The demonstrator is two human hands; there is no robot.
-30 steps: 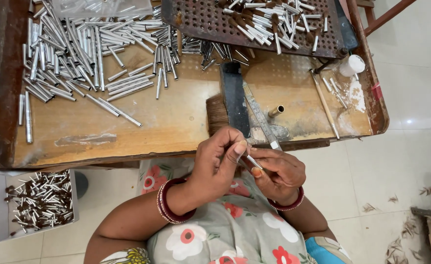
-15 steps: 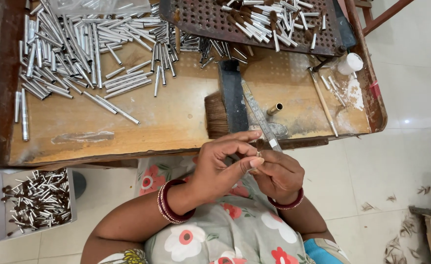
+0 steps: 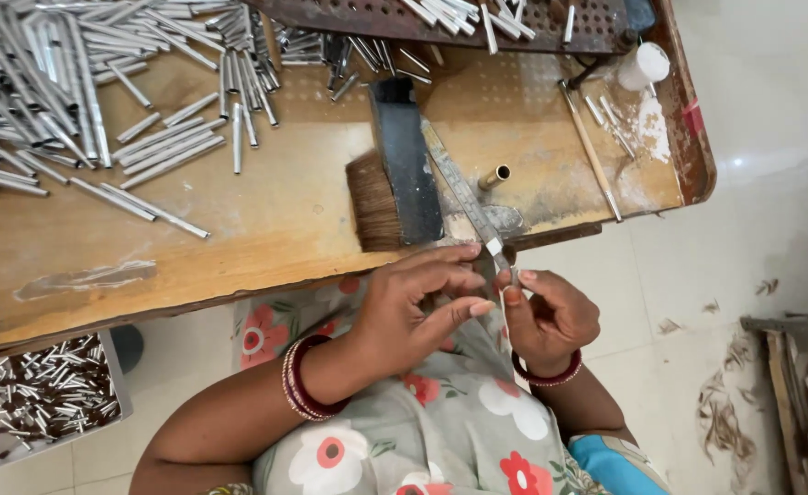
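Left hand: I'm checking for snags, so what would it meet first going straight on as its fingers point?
The left hand would likely first meet the right hand, though depth is unclear.

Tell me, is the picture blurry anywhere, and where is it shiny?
In the head view the hands, left hand and right hand, look sharp, not smeared; the pile of metal tubes glints brightly; the white floor is washed out with glare; soft shadow falls under the wooden table.

Brush [image 3: 395, 188] on bench [image 3: 266, 229], tubes [image 3: 74, 101] left.
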